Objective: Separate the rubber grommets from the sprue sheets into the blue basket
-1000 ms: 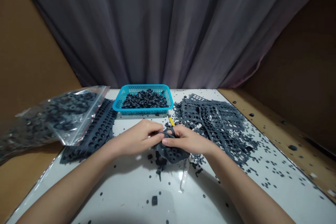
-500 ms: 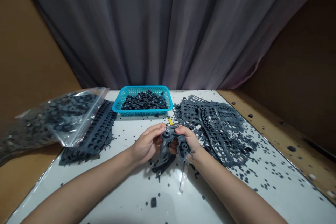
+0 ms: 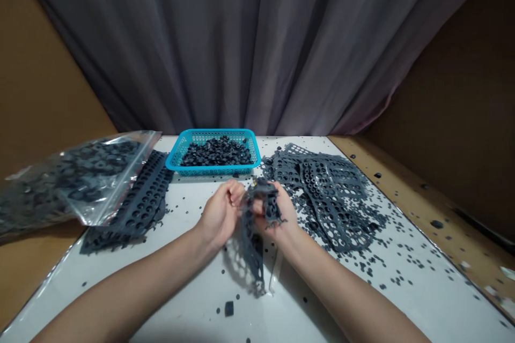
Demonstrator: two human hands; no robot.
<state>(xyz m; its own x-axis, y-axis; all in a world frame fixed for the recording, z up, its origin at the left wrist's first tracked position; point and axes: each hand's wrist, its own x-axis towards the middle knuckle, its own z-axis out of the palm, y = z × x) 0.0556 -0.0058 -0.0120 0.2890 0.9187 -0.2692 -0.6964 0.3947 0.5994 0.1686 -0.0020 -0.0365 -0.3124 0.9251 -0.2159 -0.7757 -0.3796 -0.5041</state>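
Observation:
My right hand (image 3: 285, 213) is closed on a dark grey perforated rubber sheet (image 3: 253, 249), which is folded over the fingers and hangs towards the table, its lower part blurred. Just left of it, my left hand (image 3: 219, 217) is closed with the fingers curled in beside the sheet; what they hold, if anything, is hidden. Behind the hands stands a turquoise plastic basket (image 3: 213, 172) with many small black rubber pieces (image 3: 219, 153) in it. A small yellow item (image 3: 255, 180) shows partly behind the sheet.
A clear zip bag (image 3: 108, 182) of dark pieces lies at left over stacked perforated sheets (image 3: 140, 201). More punched sheets (image 3: 338, 193) lie at right among scattered small discs (image 3: 374, 257). A small black block (image 3: 229, 308) sits in front. A grey curtain (image 3: 233, 43) hangs behind.
My left fingers have come off the sheet's top and curled in. The sheet has swung and now hangs lower from my right hand. The view has shifted slightly.

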